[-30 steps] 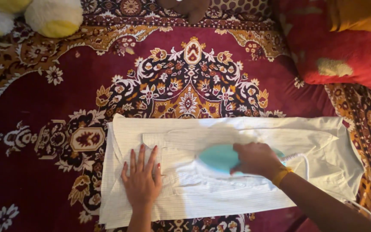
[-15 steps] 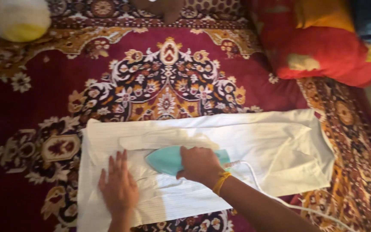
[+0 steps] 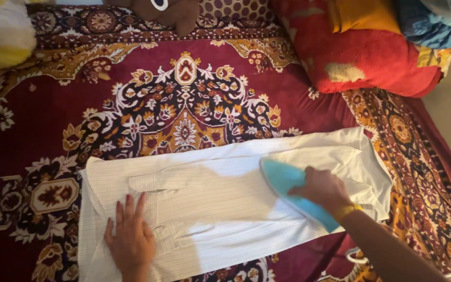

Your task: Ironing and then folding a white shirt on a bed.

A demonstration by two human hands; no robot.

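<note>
On the white shirt point(image 3: 225, 209), the right hand point(image 3: 322, 189) grips a turquoise iron point(image 3: 283, 180) pointing up-left.

we've got a white shirt point(image 3: 225, 198) with fine pinstripes spread flat on the dark red patterned bedspread, lying lengthwise left to right with its near edge toward us. a pocket-like flap shows on its left half, and that end is a bit creased. the turquoise iron point(image 3: 293, 190) sits soleplate down on the shirt's right half, pointed tip aimed up-left, partly hidden under our grip.
</note>
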